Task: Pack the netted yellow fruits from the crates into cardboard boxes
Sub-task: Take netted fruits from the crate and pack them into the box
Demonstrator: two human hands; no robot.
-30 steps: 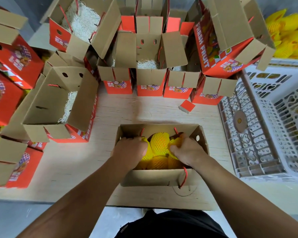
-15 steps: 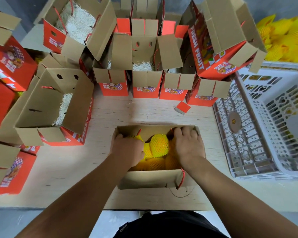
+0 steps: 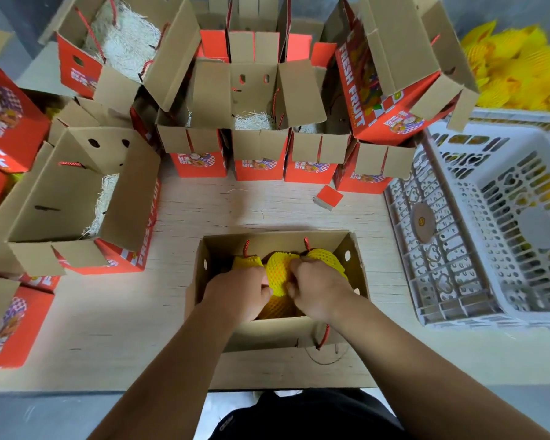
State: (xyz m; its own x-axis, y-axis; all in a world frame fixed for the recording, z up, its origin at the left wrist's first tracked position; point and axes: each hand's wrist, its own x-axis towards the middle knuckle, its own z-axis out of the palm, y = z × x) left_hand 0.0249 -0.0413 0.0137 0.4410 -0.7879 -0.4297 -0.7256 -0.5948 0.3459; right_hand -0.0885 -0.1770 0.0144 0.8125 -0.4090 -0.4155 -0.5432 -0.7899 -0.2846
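An open cardboard box [image 3: 356, 268] sits on the table right in front of me, holding several yellow netted fruits. Both hands reach down into it. My left hand [image 3: 238, 292] curls round the left side of the middle netted fruit [image 3: 278, 271]. Opposite it, my right hand [image 3: 318, 289] grips the same fruit's right side, fingers bent over the foam net. Another netted fruit [image 3: 327, 257] lies at the box's right, one more [image 3: 246, 261] at its left. A white plastic crate [image 3: 458, 198] stands at the right.
Several open red-and-brown boxes with pale shredded padding crowd the back, among them one at the left [image 3: 77, 201]. A pile of yellow netted fruits [image 3: 518, 71] lies at the far right. A small red cardboard scrap [image 3: 328, 197] sits on the wooden table [image 3: 108, 328].
Both hands have drawn together onto the middle fruit; the right hand left the box's far right corner and moved inward. The view shifted slightly.
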